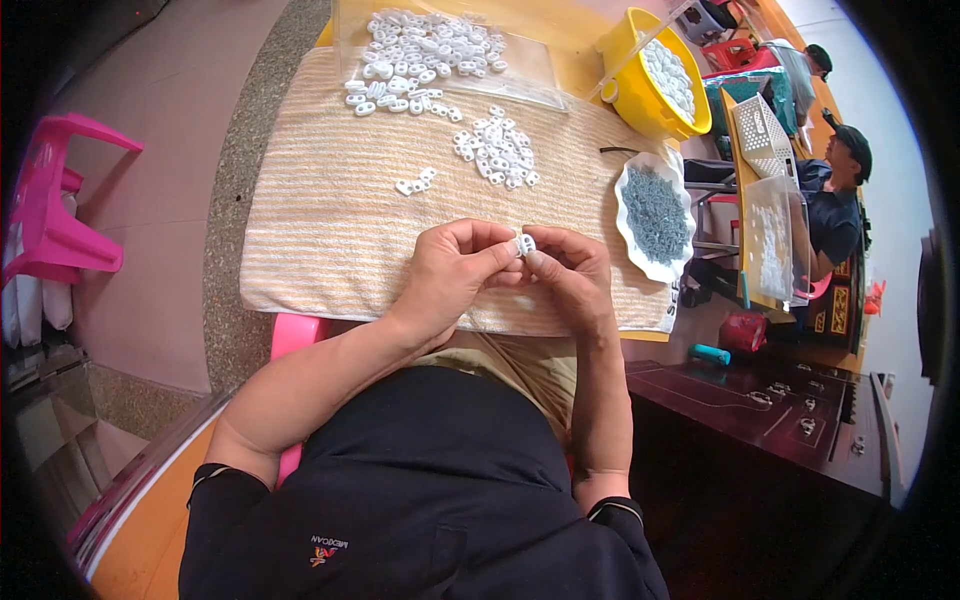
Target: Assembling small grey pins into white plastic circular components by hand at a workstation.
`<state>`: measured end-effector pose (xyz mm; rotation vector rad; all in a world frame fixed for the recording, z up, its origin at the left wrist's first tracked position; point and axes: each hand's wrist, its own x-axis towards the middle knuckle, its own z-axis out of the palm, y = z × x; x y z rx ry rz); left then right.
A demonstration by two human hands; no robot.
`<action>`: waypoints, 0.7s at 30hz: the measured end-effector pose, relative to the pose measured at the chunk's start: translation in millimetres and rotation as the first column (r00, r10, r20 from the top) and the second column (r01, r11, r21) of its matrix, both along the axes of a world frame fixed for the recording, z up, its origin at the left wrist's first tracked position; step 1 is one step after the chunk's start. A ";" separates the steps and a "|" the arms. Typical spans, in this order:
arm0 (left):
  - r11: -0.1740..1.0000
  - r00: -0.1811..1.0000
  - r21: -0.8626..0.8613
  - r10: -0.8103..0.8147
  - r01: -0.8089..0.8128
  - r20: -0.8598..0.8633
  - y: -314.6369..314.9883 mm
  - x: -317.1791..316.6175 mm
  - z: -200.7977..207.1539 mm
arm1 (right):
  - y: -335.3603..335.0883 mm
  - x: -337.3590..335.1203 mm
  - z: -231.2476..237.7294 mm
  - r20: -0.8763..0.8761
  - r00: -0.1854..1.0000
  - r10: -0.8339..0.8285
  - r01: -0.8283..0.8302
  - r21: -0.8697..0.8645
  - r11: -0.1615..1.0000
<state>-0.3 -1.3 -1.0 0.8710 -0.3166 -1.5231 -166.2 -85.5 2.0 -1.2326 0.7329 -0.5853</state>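
Observation:
Close to my body, over the striped towel (330, 200), both hands meet at a small white plastic piece with two dark holes (528, 242). My left hand (465, 262) pinches it from the left between thumb and fingers. From the right, the thumb and forefinger of my right hand (572, 268) close on the same piece. Part of it is hidden by the fingertips. A little beyond my hands lie a few white pieces (416, 182) and a larger loose heap of white two-holed pieces (497, 150).
A see-through tray (530, 75) at the far edge holds many similar pieces. On the right are a white scalloped dish (625, 215) of tiny grey parts and a yellow basket (625, 90) of white pieces. A pink stool (75, 200) stands left; another person (835, 200) sits far right.

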 end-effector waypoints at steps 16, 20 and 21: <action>1.000 1.000 0.012 -0.014 0.014 -0.008 -0.4 0.8 0.5 | 0.4 1.0 -1.1 0.019 1.000 -0.025 0.024 0.041 0.999; 0.999 1.000 0.028 -0.021 0.021 0.005 -0.3 1.7 1.4 | 1.7 1.9 -0.4 0.049 0.998 -0.025 0.021 0.067 0.998; 0.999 1.000 0.032 -0.021 0.021 0.004 -0.2 1.7 1.0 | 1.6 1.8 0.2 0.048 0.999 -0.025 0.021 0.071 0.997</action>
